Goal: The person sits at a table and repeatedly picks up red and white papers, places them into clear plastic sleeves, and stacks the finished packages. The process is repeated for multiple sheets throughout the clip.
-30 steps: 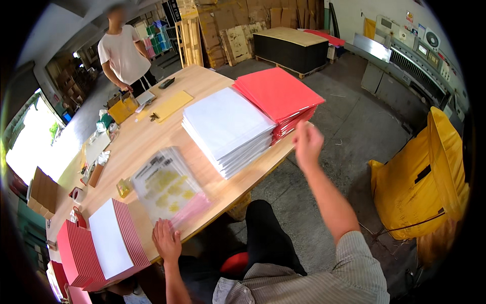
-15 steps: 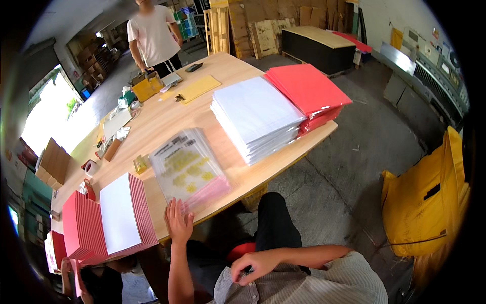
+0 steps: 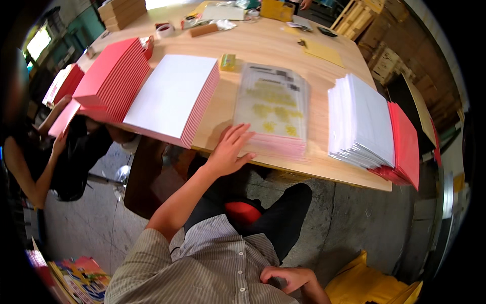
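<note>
Bags (image 3: 273,104) by table (image 3: 319,163) edge, room beyond, left hand (image 3: 230,150) spread, right hand (image 3: 290,277) grip unclear

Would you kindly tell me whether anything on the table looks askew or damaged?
Slightly: toward the right of the table, the stack of white packets has uneven, ragged edges, unlike the squared white-topped stack farther left. I see no clear damage.

on the surface (image 3: 319,45) before us, we have the bags (image 3: 273,99) between one stack (image 3: 172,96), left, and the wrapped pile (image 3: 362,119), right; cardboard (image 3: 121,15) lies behind, far left.
</note>
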A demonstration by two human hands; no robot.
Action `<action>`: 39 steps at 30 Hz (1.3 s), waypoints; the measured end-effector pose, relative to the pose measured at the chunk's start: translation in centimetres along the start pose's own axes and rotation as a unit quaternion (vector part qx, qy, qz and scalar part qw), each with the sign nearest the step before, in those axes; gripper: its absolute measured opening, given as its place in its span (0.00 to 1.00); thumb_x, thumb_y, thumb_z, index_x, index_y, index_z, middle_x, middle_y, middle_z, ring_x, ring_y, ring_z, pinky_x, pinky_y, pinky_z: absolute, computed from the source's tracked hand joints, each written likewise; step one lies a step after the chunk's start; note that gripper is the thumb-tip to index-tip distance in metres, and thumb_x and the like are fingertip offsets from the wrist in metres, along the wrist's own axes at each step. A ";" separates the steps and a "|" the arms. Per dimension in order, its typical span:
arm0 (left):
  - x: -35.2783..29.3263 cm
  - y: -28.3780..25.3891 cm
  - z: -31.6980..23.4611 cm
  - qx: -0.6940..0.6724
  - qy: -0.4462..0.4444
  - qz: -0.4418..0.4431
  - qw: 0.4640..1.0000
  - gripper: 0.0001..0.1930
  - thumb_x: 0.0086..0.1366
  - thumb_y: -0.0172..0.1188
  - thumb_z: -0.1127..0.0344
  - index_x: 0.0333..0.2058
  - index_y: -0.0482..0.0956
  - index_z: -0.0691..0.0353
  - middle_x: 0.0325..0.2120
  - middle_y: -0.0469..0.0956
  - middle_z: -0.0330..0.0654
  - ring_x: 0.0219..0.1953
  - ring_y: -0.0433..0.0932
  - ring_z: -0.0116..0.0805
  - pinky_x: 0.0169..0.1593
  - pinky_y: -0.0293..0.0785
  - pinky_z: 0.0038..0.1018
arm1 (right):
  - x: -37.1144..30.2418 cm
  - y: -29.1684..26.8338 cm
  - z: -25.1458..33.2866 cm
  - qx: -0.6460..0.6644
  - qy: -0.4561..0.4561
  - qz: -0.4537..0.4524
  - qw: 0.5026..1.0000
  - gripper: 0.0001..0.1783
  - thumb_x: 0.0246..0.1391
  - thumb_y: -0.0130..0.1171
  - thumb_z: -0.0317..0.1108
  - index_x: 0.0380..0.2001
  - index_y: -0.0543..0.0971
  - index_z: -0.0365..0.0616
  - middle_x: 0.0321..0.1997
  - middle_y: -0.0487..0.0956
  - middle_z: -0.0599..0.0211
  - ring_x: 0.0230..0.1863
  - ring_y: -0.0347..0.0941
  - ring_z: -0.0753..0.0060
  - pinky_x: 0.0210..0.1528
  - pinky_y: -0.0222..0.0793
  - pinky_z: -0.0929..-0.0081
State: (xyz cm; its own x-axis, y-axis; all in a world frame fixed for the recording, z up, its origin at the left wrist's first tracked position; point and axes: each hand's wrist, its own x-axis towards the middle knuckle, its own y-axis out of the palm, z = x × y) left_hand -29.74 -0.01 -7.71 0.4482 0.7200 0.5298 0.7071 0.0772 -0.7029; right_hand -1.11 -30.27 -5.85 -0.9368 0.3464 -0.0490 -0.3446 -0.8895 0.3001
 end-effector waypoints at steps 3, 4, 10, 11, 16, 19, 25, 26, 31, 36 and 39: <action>-0.5 -4.8 -4.0 -0.006 0.098 0.025 0.995 0.27 0.61 0.68 0.57 0.56 0.76 0.61 0.61 0.71 0.52 0.63 0.69 0.54 0.67 0.63 0.48 | -0.2 -0.3 0.9 0.072 -0.059 0.028 0.995 0.36 0.38 0.71 0.30 0.54 0.70 0.37 0.55 0.70 0.60 0.58 0.66 0.58 0.63 0.60 0.63; -0.5 -6.2 -4.5 -0.007 0.116 0.010 0.993 0.25 0.59 0.69 0.58 0.54 0.78 0.61 0.60 0.73 0.51 0.62 0.71 0.53 0.66 0.64 0.47 | 0.1 -0.2 1.4 0.061 -0.042 0.015 0.997 0.35 0.39 0.71 0.31 0.54 0.71 0.37 0.54 0.70 0.60 0.57 0.67 0.59 0.62 0.61 0.65; -2.3 -17.5 0.0 0.013 -0.054 -0.033 0.998 0.25 0.46 0.76 0.67 0.46 0.83 0.60 0.56 0.77 0.47 0.58 0.75 0.51 0.62 0.70 0.41 | 0.8 -0.6 0.1 -0.039 0.036 0.000 0.999 0.35 0.35 0.68 0.27 0.53 0.71 0.38 0.55 0.69 0.60 0.57 0.67 0.62 0.62 0.62 0.67; -3.0 -18.8 0.7 0.045 -0.076 -0.008 0.996 0.25 0.47 0.76 0.67 0.47 0.83 0.60 0.57 0.77 0.46 0.60 0.74 0.50 0.62 0.71 0.42 | 0.3 0.3 0.6 0.011 0.025 0.015 1.000 0.35 0.36 0.67 0.27 0.52 0.71 0.38 0.54 0.70 0.61 0.56 0.67 0.62 0.62 0.62 0.67; -2.6 -21.0 3.3 0.139 -0.133 0.117 0.974 0.26 0.45 0.78 0.68 0.47 0.84 0.58 0.56 0.78 0.42 0.62 0.72 0.44 0.62 0.72 0.42 | 1.2 -1.4 1.4 0.086 -0.041 0.060 0.994 0.32 0.39 0.67 0.27 0.52 0.70 0.38 0.53 0.69 0.61 0.55 0.67 0.63 0.61 0.62 0.68; -2.3 -21.1 3.9 0.141 -0.136 0.124 0.973 0.22 0.46 0.76 0.72 0.44 0.85 0.59 0.54 0.79 0.42 0.59 0.75 0.42 0.60 0.76 0.37 | 1.4 -1.3 1.5 -0.013 0.044 -0.008 0.999 0.25 0.42 0.67 0.24 0.47 0.74 0.40 0.49 0.74 0.63 0.50 0.72 0.63 0.56 0.67 0.71; -1.5 -21.4 4.0 0.142 -0.160 0.131 0.968 0.19 0.48 0.74 0.76 0.42 0.86 0.58 0.49 0.83 0.41 0.54 0.80 0.41 0.59 0.77 0.35 | 0.1 -3.7 -1.9 -0.029 0.077 -0.257 0.963 0.13 0.49 0.68 0.23 0.38 0.78 0.42 0.40 0.78 0.70 0.42 0.74 0.75 0.46 0.71 0.76; -1.2 -21.5 3.8 0.142 -0.176 0.131 0.965 0.19 0.48 0.74 0.77 0.41 0.86 0.58 0.49 0.83 0.40 0.53 0.80 0.40 0.59 0.76 0.35 | 0.1 -4.7 -3.0 -0.056 0.052 -0.307 0.949 0.13 0.50 0.68 0.23 0.39 0.78 0.43 0.40 0.78 0.72 0.40 0.74 0.77 0.46 0.71 0.76; -0.9 -21.3 4.4 0.167 -0.185 0.147 0.957 0.18 0.50 0.74 0.74 0.42 0.87 0.55 0.48 0.84 0.40 0.52 0.81 0.41 0.59 0.77 0.36 | 0.5 -7.4 -6.3 0.024 -0.037 -0.481 0.876 0.11 0.50 0.63 0.18 0.38 0.77 0.39 0.40 0.78 0.67 0.43 0.73 0.75 0.48 0.66 0.77; -1.1 -21.5 5.2 0.181 -0.159 0.156 0.958 0.17 0.52 0.74 0.72 0.42 0.88 0.53 0.49 0.84 0.40 0.52 0.82 0.41 0.59 0.77 0.36 | 2.7 -8.2 -7.5 0.069 -0.062 -0.476 0.874 0.12 0.51 0.61 0.16 0.39 0.77 0.38 0.41 0.78 0.65 0.43 0.74 0.74 0.49 0.68 0.76; -1.4 -21.5 6.1 0.193 -0.106 0.145 0.965 0.15 0.54 0.74 0.67 0.42 0.87 0.54 0.46 0.85 0.39 0.47 0.83 0.39 0.54 0.78 0.34 | 4.0 -8.2 -8.0 0.079 -0.064 -0.464 0.880 0.12 0.52 0.60 0.16 0.40 0.77 0.37 0.41 0.78 0.65 0.44 0.74 0.74 0.50 0.69 0.76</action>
State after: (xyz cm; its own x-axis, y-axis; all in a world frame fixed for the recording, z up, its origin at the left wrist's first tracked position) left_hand -48.92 1.50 3.74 0.4461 0.8715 0.2036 0.2931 0.0726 -0.9533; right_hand -2.53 -24.03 -16.16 -0.2390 0.9414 -0.2381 -0.9353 -0.1574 0.3168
